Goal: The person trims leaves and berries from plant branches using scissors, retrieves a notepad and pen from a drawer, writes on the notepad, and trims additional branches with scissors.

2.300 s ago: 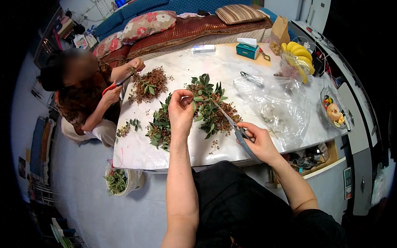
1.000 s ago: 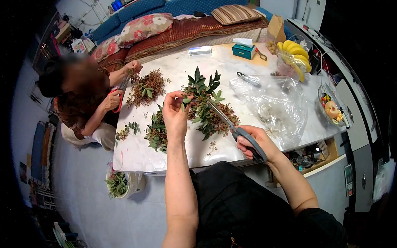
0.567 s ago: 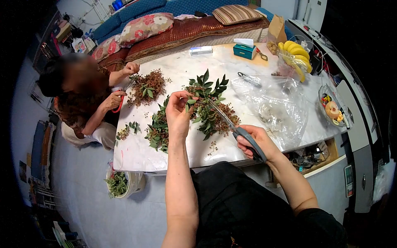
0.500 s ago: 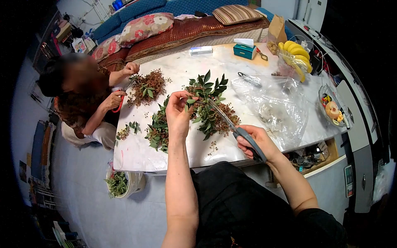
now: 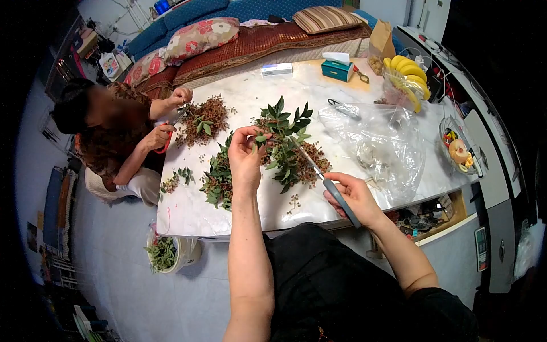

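My left hand (image 5: 246,153) pinches a leafy sprig (image 5: 279,122) with dark green leaves and holds it above the table. In my right hand (image 5: 354,198) is a pair of scissors (image 5: 336,199) with grey handles, the blades pointing up and left among the stems. Whether the blades touch a stem I cannot make out. Under the sprig lies a heap of small brown berries on stalks (image 5: 310,162). Left of it, partly behind my left wrist, sits a pile of leafy, berried cuttings (image 5: 216,179).
Across the left corner, another person (image 5: 122,122) holds red-handled scissors (image 5: 164,142) by a berry heap (image 5: 208,117). A clear plastic bag (image 5: 382,142), tissue box (image 5: 337,69) and bananas (image 5: 411,74) are on the table. A bucket of leaves (image 5: 171,253) stands below; an open drawer (image 5: 450,228) juts out right.
The scissors in my right hand have turned, so their handles now show edge-on. My left hand has barely moved. The other person's head has shifted slightly.
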Demonstrator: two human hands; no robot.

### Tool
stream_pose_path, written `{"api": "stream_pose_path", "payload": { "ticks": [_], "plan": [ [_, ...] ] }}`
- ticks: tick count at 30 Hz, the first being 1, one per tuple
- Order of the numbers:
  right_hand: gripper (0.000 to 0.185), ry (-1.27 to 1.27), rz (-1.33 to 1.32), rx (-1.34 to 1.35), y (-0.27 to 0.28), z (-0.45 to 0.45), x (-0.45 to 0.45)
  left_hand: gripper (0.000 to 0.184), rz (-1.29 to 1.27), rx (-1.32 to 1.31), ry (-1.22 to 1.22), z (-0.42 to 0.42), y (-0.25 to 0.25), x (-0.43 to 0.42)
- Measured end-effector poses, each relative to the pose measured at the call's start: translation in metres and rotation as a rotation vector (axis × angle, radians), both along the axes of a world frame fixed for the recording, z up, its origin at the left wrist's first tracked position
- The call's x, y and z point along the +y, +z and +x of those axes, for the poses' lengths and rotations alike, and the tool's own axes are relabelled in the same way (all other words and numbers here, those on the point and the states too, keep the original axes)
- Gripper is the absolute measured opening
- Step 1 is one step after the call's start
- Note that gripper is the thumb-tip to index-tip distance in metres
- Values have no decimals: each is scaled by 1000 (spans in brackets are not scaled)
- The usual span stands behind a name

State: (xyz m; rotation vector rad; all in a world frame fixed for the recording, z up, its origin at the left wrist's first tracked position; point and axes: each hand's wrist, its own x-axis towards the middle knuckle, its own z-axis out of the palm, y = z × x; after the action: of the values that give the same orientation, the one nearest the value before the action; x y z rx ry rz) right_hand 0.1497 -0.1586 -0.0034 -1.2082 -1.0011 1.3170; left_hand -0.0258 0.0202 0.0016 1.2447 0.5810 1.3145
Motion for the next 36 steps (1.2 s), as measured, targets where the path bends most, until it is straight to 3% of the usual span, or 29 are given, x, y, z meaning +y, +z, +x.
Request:
{"api": "stream_pose_path", "payload": {
  "ticks": [8,14,16,18,20,22,28,29,30,31,33,34,36],
  "plan": [
    [42,-170,-72,22,-29,13,7,31,-71,-223,-82,-9,-8,8],
    [38,-242,-5,-119,-92,28,20,29,-42,-245,-51,-16,1,3],
    [37,-267,-36,-95,-89,30,18,27,-1,-252,-22,-30,6,9],
    [35,-275,-92,-51,-87,32,20,29,8,-202,131,-57,16,11],
    [30,-235,-136,14,-89,41,23,29,32,-310,222,-90,26,6],
    [15,-227,-152,144,-91,46,26,28,77,-253,375,-140,16,6],
    [12,-182,-104,134,-87,43,26,27,49,37,1076,-317,-13,-53],
    [12,-172,-105,137,-89,42,30,26,160,86,1156,-355,-35,-52],
    [13,-171,-109,130,-90,43,31,21,175,216,1303,-398,-62,-48],
    [14,-183,-111,123,-91,46,28,21,88,518,1475,-434,-82,-52],
    [11,-142,-93,175,-93,50,27,24,-65,789,1382,-485,-128,-59],
    [10,-153,-106,192,-89,47,25,37,-134,955,1226,-516,-164,-62],
    [13,-206,-132,144,-82,40,24,50,-434,1243,1063,-500,-160,-77]
  ]
}}
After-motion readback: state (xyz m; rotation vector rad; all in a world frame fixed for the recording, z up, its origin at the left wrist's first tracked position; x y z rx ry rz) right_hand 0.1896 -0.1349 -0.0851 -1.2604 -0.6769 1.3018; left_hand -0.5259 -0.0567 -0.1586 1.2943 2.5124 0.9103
